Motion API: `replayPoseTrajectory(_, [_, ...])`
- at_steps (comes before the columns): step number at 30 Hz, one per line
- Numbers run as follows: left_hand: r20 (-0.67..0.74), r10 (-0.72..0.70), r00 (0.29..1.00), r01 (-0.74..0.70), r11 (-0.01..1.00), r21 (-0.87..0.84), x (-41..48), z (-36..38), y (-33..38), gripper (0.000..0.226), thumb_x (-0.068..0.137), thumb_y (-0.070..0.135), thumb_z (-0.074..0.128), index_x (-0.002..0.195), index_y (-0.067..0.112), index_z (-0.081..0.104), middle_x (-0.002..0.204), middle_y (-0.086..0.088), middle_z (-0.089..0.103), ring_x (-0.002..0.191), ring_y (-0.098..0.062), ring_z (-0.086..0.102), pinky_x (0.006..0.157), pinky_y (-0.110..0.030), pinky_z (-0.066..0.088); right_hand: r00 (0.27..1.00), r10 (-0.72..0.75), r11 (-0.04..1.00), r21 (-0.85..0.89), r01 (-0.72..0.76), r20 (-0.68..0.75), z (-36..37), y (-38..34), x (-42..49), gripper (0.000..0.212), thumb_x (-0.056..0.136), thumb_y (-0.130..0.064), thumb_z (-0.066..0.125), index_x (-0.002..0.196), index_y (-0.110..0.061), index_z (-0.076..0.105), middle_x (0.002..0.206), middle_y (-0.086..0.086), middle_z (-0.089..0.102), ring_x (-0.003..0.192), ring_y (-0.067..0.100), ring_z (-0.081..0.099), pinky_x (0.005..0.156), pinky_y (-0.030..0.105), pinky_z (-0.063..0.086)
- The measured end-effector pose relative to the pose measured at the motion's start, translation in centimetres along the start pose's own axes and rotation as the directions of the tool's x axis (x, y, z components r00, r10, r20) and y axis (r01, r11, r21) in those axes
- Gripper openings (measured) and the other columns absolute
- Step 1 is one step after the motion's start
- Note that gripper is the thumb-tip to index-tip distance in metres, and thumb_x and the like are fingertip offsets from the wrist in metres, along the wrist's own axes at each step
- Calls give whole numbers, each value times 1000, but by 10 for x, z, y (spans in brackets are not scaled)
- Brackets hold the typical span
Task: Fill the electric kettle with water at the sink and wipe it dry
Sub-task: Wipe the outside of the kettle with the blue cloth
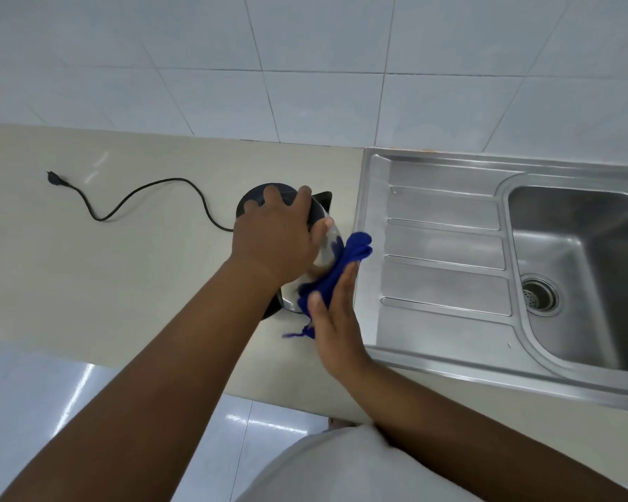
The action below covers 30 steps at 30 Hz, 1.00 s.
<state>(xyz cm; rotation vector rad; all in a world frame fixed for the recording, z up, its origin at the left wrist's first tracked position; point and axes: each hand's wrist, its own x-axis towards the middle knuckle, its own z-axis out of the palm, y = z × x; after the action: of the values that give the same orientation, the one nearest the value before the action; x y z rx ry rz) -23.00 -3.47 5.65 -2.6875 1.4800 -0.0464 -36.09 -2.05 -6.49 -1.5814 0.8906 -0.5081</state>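
A steel electric kettle (327, 248) with a dark lid stands on the beige counter, just left of the sink. My left hand (280, 237) lies over its lid and grips the top. My right hand (336, 320) presses a blue cloth (341, 269) flat against the kettle's right side, fingers stretched out. The cloth covers part of the steel wall, and a frayed end hangs below my palm. The kettle's base is mostly hidden by my left forearm.
A black power cord (142, 197) runs left from the kettle to a loose plug (53, 176) on the counter (87, 266). The steel sink's drainboard (443, 248) and basin (577, 262) with its drain lie to the right. A tiled wall stands behind.
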Motion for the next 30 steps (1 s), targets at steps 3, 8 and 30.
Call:
replayPoseTrajectory(3, [-2,8,1000,-8,999,33,1,-2,-2,63,95,66,25,141,24,37,123,-22,51,98,-43,56,66,-39,36,982,189,961,200,-190,24,-7,-7,14,101,78,-85,32,158,-37,-6,167,-10,14,152,13,22,124,45,24])
replayPoseTrajectory(8, [36,14,999,-15,1000,17,6,-7,0,64,96,66,24,141,22,36,124,-23,49,100,-44,55,69,-40,34,997,-48,994,106,41,68,1,-49,-20,83,90,-70,23,156,-37,-16,165,-20,-20,153,4,-18,123,23,0])
replayPoseTrajectory(30, [198,107,974,-87,990,-109,13,-10,-30,59,94,59,35,148,38,23,149,-17,32,123,-45,44,95,-51,45,962,-246,966,110,234,114,14,-39,-20,74,99,-43,34,158,-29,-8,168,-15,-11,156,9,-5,124,23,15])
